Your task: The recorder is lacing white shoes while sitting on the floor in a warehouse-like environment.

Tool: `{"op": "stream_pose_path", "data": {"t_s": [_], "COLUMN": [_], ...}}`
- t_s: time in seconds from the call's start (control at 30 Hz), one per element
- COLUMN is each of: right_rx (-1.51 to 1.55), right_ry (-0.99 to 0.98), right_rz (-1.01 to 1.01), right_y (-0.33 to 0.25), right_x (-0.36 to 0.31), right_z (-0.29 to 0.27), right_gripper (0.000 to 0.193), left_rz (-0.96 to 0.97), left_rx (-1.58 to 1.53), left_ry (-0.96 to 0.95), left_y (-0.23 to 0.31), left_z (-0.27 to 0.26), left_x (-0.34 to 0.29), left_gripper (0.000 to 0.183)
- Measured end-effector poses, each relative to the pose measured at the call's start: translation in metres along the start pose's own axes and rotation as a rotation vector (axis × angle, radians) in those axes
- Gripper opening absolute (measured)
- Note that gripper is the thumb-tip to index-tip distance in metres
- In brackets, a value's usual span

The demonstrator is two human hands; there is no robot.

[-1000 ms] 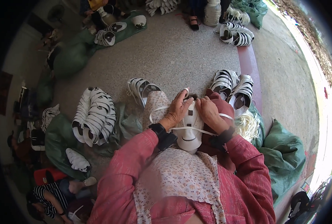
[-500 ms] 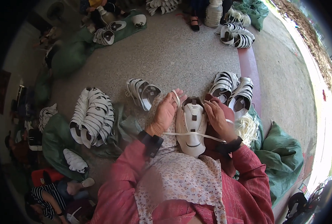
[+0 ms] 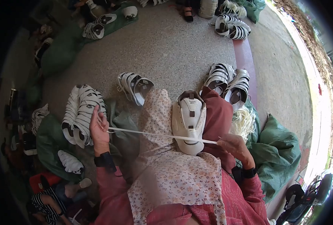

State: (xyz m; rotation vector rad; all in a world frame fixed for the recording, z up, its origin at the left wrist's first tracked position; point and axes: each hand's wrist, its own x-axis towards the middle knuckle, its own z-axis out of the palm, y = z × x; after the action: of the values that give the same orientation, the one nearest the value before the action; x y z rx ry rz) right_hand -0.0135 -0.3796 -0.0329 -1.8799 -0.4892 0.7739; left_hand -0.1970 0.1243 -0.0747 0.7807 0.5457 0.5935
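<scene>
A cream shoe upper (image 3: 192, 114) lies between my knees on my lap, its dark-lined opening pointing away from me. A flat white shoelace (image 3: 147, 133) stretches across its toe end, nearly straight from hand to hand. My left hand (image 3: 100, 131) is out to the left with its fingers closed on one end of the lace. To the right of the upper, my right hand (image 3: 237, 149) pinches the other end. Under the upper are a floral apron (image 3: 155, 112) and dark red trousers (image 3: 212, 116).
Stacked white shoe uppers (image 3: 84, 112) stand on the left, a smaller pair (image 3: 136, 87) ahead, more stacks (image 3: 226, 82) ahead right. A bundle of white laces (image 3: 243, 122) lies by a green sack (image 3: 279, 146). Another person (image 3: 50, 204) is at lower left.
My hands have moved apart, left hand far out to the left, right hand down and right. The lace, slack and looped before, is now drawn out nearly straight across the upper.
</scene>
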Motion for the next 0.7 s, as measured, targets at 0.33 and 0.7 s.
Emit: {"op": "stream_pose_path", "data": {"t_s": [0.33, 0.7], "right_rx": [-0.007, -0.061], "right_ry": [0.189, 0.165], "right_rz": [0.308, -0.196], "right_y": [0.05, -0.02], "right_x": [-0.018, 0.05], "right_z": [-0.019, 0.039], "right_gripper": [0.018, 0.021], "left_rz": [-0.044, 0.072], "left_rx": [0.42, 0.962], "left_ry": [0.48, -1.027], "left_y": [-0.033, -0.12], "left_z": [-0.026, 0.163], "left_x": [-0.028, -0.039], "left_gripper": [0.033, 0.014]}}
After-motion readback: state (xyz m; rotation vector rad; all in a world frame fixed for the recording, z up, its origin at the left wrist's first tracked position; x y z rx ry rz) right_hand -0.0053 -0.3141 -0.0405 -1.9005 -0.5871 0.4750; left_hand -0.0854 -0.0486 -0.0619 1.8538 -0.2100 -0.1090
